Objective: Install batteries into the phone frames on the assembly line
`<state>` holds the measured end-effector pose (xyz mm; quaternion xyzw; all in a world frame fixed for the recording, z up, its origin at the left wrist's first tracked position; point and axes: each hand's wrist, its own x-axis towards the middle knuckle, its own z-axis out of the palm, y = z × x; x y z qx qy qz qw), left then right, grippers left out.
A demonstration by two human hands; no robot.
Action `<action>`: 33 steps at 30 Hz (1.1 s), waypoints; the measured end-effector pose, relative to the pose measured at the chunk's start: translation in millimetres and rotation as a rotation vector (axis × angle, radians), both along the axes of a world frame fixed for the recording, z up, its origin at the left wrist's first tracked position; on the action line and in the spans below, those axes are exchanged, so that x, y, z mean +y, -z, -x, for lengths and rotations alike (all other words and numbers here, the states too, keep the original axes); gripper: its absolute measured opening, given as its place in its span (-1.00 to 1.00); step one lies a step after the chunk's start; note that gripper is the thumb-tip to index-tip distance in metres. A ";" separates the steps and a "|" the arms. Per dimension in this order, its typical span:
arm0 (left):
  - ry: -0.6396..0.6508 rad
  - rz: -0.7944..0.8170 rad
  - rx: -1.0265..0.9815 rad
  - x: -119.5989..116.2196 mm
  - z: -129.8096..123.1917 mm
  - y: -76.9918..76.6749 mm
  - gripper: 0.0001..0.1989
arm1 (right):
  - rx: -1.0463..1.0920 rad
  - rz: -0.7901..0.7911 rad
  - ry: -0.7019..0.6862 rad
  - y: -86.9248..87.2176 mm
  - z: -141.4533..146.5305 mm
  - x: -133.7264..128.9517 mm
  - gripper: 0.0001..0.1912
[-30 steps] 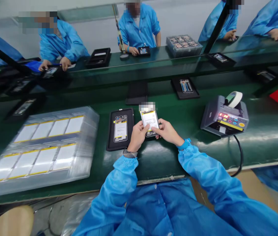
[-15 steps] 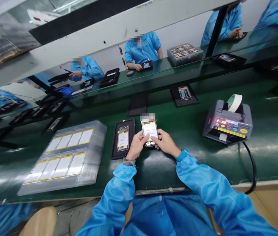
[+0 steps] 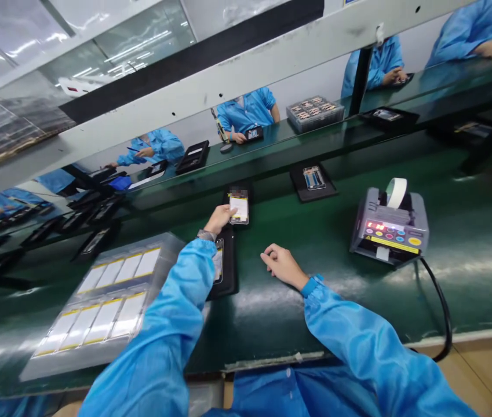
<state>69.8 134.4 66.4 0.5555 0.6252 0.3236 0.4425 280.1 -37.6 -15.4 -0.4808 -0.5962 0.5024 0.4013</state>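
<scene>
My left hand (image 3: 221, 219) grips an opened phone (image 3: 239, 207) by its left edge, with a white battery showing inside. That phone is over a black tray (image 3: 246, 190) behind it. Under my left wrist lies another black tray (image 3: 229, 272) holding a second opened phone (image 3: 218, 262), partly hidden by my sleeve. My right hand (image 3: 284, 265) is apart from the phones, low over the green bench, its fingers curled together with nothing visible in them.
Clear plastic trays of white batteries (image 3: 115, 289) are stacked at left. A tape dispenser (image 3: 391, 223) with a black cable stands at right. Behind is a black tray with a phone frame (image 3: 314, 178). People in blue work across the shelf.
My left hand has carried the phone away and to the left, over the back tray. My right hand has let go of the phone and its fingers have curled in.
</scene>
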 end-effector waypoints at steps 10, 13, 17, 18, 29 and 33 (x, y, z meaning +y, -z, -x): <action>-0.036 0.148 0.389 94.7 22.4 -5.5 -0.68 | -0.066 -0.044 -0.015 1.2 -2.8 4.9 -0.87; -0.056 0.118 0.538 101.0 31.7 -2.3 -0.73 | -0.029 -0.024 0.002 3.5 -6.6 7.2 -0.86; -0.024 0.057 0.682 92.6 61.0 -18.3 -0.74 | 0.016 -0.025 0.019 5.1 -10.4 9.8 -0.81; -0.002 0.049 0.700 87.2 71.2 -26.0 -0.73 | 0.020 -0.027 0.040 4.1 -11.0 11.2 -0.80; 0.034 -0.241 0.883 -81.4 237.3 -98.0 -0.59 | -0.261 -0.113 0.657 -60.7 -47.5 92.0 -0.94; -0.143 -0.257 0.956 -169.4 291.1 -84.3 -0.63 | -0.426 -0.057 0.867 -72.1 -65.7 131.9 -0.72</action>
